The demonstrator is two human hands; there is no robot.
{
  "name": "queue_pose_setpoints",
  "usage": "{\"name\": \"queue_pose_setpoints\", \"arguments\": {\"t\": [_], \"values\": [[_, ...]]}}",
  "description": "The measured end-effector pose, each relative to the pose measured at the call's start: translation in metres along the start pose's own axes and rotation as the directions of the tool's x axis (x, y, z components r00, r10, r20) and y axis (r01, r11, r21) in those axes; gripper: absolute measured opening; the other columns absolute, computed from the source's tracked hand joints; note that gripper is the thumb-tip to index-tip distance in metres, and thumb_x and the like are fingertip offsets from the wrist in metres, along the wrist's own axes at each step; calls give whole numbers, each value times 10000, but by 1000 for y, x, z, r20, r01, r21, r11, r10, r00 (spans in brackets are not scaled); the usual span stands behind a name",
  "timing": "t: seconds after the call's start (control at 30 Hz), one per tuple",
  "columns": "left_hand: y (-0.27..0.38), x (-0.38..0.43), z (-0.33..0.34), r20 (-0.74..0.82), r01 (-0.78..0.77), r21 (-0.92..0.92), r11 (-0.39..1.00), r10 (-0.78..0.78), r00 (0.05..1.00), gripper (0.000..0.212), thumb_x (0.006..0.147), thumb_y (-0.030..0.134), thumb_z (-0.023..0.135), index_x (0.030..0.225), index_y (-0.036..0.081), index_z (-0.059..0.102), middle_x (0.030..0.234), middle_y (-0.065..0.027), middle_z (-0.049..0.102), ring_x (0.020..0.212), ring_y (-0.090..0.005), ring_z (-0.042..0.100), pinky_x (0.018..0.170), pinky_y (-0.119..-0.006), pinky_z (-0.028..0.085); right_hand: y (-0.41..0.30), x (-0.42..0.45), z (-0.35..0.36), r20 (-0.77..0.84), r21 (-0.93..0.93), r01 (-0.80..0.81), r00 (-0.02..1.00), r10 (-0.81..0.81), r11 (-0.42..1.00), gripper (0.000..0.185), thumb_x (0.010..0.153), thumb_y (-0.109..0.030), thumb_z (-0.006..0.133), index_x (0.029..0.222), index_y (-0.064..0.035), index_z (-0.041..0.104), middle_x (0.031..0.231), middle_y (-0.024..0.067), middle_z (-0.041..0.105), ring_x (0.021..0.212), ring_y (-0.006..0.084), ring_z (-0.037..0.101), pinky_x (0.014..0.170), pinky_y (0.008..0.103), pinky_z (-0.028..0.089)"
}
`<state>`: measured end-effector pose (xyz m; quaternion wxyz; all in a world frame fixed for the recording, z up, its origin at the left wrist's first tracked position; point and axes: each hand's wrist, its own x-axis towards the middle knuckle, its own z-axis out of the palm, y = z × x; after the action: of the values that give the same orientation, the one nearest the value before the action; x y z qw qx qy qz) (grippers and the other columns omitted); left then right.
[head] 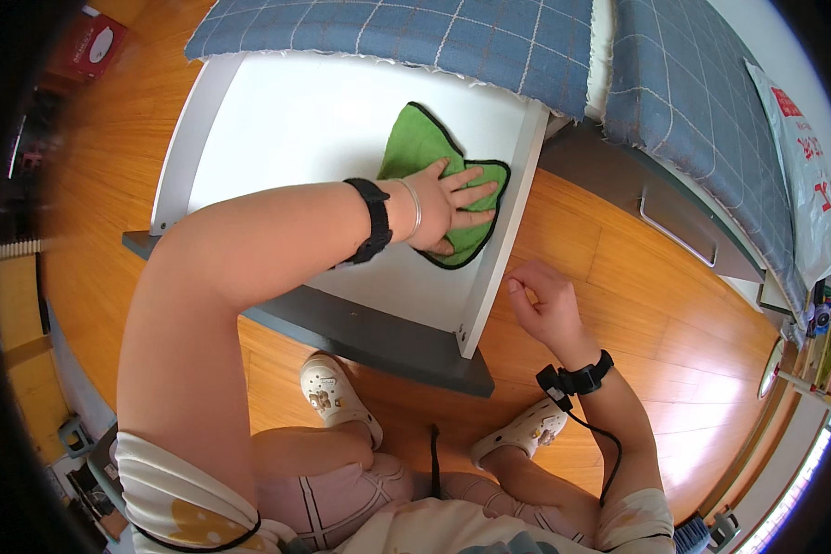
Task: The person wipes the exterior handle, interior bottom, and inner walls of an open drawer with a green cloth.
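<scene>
A green cloth with a black edge [415, 142] lies folded on the white bottom of a pulled-out drawer [284, 124], against its right side wall. My left hand [447, 208] rests flat on the cloth, palm down and fingers spread. Just outside that wall is my right hand [543, 305], its fingers curled into a loose fist with nothing visible in it. Whether its knuckles touch the wall cannot be told. The drawer's dark grey front [367, 339] faces me. Part of the drawer bottom is hidden under my left forearm.
A blue checked fabric cover [401, 31] overhangs the drawer's back. To the right stands a closed grey drawer with a metal handle [677, 232], and a printed plastic bag [800, 173] lies above it. My feet in white clogs [336, 391] are on the wood floor [616, 277]. A black cable [613, 440] hangs from my right wrist strap.
</scene>
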<state>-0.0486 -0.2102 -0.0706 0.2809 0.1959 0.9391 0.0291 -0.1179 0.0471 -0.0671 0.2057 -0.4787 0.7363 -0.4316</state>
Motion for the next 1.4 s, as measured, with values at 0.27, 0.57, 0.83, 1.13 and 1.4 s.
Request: {"name": "queue_pose_setpoints", "arguments": {"t": [0.27, 0.57, 0.83, 1.13, 1.4], "values": [[36, -45, 17, 167, -359, 118, 926, 338, 926, 704, 898, 265, 627, 1519, 420, 334, 1668, 10, 86, 1537, -258, 45, 1215, -560, 151, -3, 4, -6, -11, -85, 114, 993, -115, 990, 24, 837, -27, 673, 854, -28, 656, 787, 135, 652, 687, 309, 634, 597, 363, 507], [-12, -124, 49, 126, -281, 251, 926, 257, 958, 658, 870, 159, 620, 1436, 435, 431, 1591, -25, 291, 1487, -299, 214, 1063, -543, 355, -15, 12, -11, -67, -54, 207, 975, -210, 977, 16, 843, -2, 652, 845, -17, 650, 752, 123, 628, 665, 295, 608, 584, 356, 487], [-30, -170, 2, 189, 257, 122, 959, -276, 942, 475, 851, 146, 651, 1316, 201, 573, 1294, -100, 590, 1176, -296, 570, 957, -421, 453, -29, 14, -32, 140, -170, 356, 932, -335, 919, 59, 821, -15, 662, 860, -50, 634, 763, 109, 604, 681, 296, 605, 581, 378, 485], [-19, -298, 53, -283, 749, -475, 463, -886, 368, 291, 915, 237, 649, 1106, 19, 673, 1036, -194, 684, 955, -381, 644, 832, -430, 518, -104, 108, 16, 602, -185, 583, 704, -378, 791, 270, 901, -169, 632, 1151, -79, 581, 1064, 108, 623, 923, 309, 631, 793, 424, 515], [-5, -292, 75, -168, 587, -756, 289, -953, 252, 395, 902, 306, 661, 1156, 3, 657, 1066, -220, 685, 971, -386, 653, 846, -433, 523, -111, 187, 198, 710, -151, 595, 621, -332, 790, 523, 919, -255, 637, 1415, -182, 487, 1540, 200, 335, 1337, 432, 421, 1057, 506, 416]]}}
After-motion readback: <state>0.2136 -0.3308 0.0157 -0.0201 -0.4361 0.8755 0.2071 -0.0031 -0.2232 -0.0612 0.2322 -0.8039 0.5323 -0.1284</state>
